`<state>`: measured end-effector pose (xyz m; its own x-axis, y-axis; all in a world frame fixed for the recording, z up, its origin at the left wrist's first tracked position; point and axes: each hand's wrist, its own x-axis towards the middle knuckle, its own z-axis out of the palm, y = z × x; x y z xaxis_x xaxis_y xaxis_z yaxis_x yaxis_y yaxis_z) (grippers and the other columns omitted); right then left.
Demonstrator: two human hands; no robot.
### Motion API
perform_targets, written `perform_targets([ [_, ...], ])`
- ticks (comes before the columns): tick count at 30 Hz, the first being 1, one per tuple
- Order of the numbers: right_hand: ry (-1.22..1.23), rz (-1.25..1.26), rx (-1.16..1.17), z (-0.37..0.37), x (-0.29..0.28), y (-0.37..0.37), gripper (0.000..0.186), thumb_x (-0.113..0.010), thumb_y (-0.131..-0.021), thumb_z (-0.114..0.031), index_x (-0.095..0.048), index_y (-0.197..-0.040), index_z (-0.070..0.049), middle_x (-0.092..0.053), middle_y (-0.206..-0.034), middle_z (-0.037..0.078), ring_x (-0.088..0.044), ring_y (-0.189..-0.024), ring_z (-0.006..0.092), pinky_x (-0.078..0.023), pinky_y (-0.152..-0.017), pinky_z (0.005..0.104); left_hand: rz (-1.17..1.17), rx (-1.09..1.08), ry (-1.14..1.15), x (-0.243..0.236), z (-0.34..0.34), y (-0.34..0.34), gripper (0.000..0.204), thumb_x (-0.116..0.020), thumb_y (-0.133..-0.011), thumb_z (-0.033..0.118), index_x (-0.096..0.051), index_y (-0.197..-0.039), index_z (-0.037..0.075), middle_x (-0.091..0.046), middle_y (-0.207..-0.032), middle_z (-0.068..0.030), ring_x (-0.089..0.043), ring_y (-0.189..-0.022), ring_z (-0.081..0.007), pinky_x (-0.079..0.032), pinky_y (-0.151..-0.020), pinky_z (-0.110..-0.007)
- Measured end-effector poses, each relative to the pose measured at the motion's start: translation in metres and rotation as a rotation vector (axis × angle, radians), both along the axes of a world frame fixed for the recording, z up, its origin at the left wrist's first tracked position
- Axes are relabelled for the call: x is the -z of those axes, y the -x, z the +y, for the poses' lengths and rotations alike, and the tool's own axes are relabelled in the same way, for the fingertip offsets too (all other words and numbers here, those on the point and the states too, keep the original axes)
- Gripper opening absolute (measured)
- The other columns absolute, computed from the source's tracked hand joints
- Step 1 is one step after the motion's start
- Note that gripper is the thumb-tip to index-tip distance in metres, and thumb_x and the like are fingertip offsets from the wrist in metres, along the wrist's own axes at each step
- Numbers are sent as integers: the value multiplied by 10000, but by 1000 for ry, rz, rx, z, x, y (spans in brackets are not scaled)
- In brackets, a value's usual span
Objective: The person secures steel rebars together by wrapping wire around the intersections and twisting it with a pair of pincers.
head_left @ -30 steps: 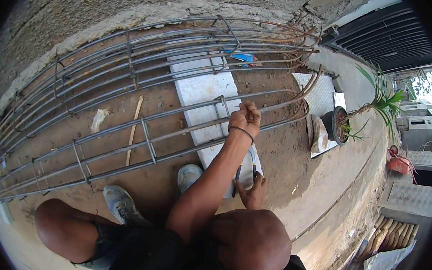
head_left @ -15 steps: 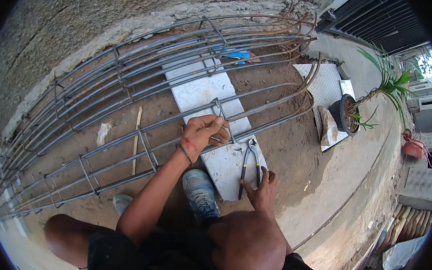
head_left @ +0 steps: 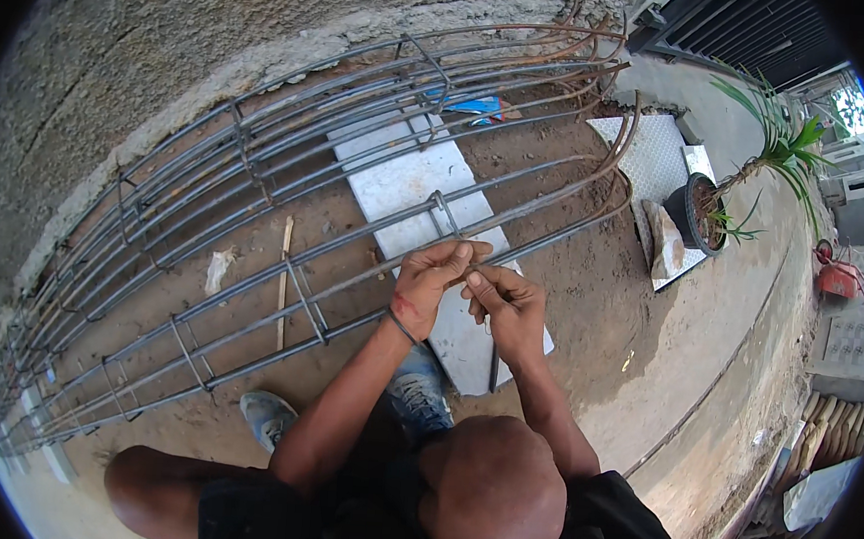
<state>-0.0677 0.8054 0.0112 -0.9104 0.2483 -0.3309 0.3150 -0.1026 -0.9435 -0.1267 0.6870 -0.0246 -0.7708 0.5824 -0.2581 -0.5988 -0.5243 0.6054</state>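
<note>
A long cage of steel reinforcing bars [head_left: 349, 239] runs slantwise before me, with square stirrups around it. My left hand [head_left: 429, 281] is closed in a pinch at the near bars, beside a stirrup [head_left: 443, 213]; what its fingertips hold is hidden. Close against it, my right hand [head_left: 511, 310] is also pinched, and a thin strand like tie wire [head_left: 488, 324] shows below its fingers. Beneath that hand, on a pale slab [head_left: 461, 357], lies the pair of pincers; one dark handle [head_left: 494, 364] shows, the rest is hidden by my hand and forearm.
A second bar cage [head_left: 260, 152] lies beyond, along a rough wall [head_left: 197, 43]. A potted plant [head_left: 696, 213] stands at right by a patterned metal sheet [head_left: 646, 149]. A wooden stick [head_left: 284, 279] lies on the soil under the bars. My shoes [head_left: 266, 418] are close to the near cage.
My right hand has left the pincers on the slab and come up to the bars beside my left hand. My left hand has moved slightly right and down.
</note>
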Motion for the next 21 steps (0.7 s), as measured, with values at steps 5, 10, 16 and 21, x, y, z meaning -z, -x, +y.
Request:
perform_targets([
  [5,-15,-54,-68,3,3,-8,183,-630,-855,-146,-661,-947,9,-620,-696,33,-498,-550,60,-393,-489,207,139,-191,363,0,-9,-2,217,-633,-852,176,-662,-913,-31,-663,-821,-89,-597,-752,-144,-489,-673,-271],
  [10,117,-92,-36,-2,5,-12,169,-638,-848,-158,-665,-902,0,-616,-665,34,-488,-520,68,-393,-489,213,340,-222,471,8,-10,-10,148,-646,-831,101,-672,-845,-44,-659,-753,-92,-599,-683,-149,-490,-648,-278],
  [16,83,-196,-145,8,29,-27,155,-624,-850,-145,-642,-793,-3,-602,-621,46,-483,-459,88,-393,-455,223,1160,-251,865,7,-16,-23,164,-641,-705,6,-660,-864,-30,-613,-738,-100,-599,-713,-215,-492,-637,-316],
  [21,342,-444,-138,22,38,-49,137,-539,-860,-56,-635,-780,-1,-607,-623,62,-525,-454,112,-415,-439,216,1894,-98,748,16,-20,-30,310,-620,-602,15,-622,-903,-58,-547,-731,-73,-565,-708,-230,-491,-678,-323],
])
